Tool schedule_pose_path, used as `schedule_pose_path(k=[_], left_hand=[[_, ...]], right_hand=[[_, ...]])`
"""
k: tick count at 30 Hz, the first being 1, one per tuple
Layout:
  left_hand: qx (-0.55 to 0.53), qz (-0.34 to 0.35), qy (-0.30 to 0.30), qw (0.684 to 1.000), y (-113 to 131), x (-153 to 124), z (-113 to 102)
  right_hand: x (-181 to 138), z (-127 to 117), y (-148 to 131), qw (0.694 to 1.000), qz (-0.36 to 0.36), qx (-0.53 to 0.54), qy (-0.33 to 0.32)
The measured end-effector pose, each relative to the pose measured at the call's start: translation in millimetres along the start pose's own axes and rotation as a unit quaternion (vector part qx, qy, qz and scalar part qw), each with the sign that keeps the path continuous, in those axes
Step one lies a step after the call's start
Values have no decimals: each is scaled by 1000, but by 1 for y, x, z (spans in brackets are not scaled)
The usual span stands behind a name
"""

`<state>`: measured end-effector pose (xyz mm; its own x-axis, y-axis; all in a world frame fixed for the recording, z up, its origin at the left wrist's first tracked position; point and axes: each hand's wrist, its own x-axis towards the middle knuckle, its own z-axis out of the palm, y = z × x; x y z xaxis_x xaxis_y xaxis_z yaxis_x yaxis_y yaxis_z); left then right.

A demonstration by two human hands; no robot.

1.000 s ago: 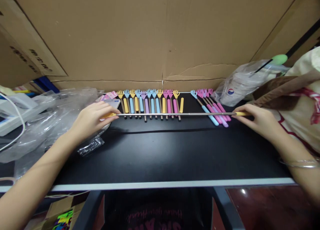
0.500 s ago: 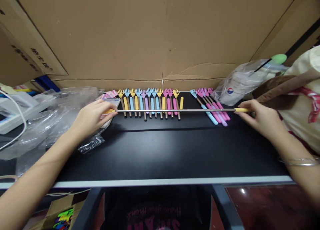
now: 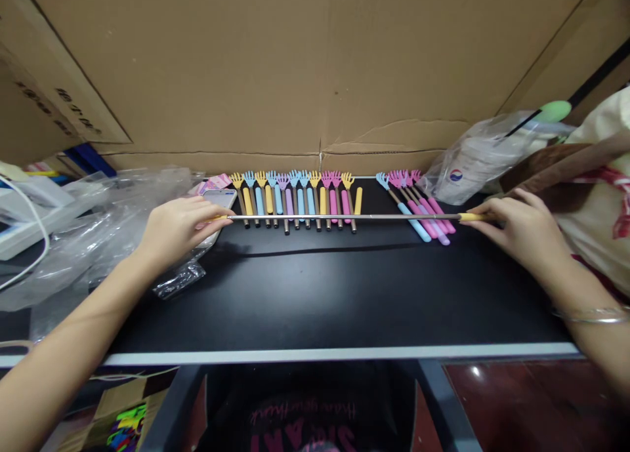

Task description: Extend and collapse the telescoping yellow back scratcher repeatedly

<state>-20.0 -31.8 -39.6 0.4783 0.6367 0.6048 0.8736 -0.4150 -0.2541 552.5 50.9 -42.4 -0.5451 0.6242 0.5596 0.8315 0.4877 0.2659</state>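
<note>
A telescopic back scratcher (image 3: 344, 216) stretches, drawn out long and level, between my two hands above the black table. My left hand (image 3: 184, 222) pinches its yellow left end, mostly hidden by the fingers. At the other end, my right hand (image 3: 514, 226) grips the yellow part. Behind the rod lies a row of back scratcher heads with short rods (image 3: 295, 199), in yellow, blue, purple and pink, with loose coloured handles (image 3: 358, 201) between them. Farther right rest several back scratchers (image 3: 418, 209) with blue, pink and purple handles fitted on.
Clear plastic bags (image 3: 123, 222) and a phone (image 3: 220, 199) lie at the left. A bagged white cup (image 3: 470, 170) and a cream cloth item (image 3: 590, 196) stand at the right. A cardboard wall (image 3: 315, 71) closes the back. Below the table edge is a box of colourful pieces (image 3: 111, 412).
My right hand has shifted very slightly to the left. Both hands still hold the extended back scratcher, and the view has tilted a little.
</note>
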Motion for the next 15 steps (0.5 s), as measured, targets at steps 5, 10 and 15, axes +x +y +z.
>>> schedule_pose_path(k=[5, 10, 15], left_hand=[[2, -5, 21, 1000, -2, -4, 5], [4, -10, 37, 999, -4, -3, 5], [-17, -7, 41, 999, 8, 3, 3]], right_hand=[[2, -4, -8, 1000, -13, 3, -13], [3, -5, -21, 999, -37, 19, -20], [11, -8, -38, 997, -78, 21, 16]])
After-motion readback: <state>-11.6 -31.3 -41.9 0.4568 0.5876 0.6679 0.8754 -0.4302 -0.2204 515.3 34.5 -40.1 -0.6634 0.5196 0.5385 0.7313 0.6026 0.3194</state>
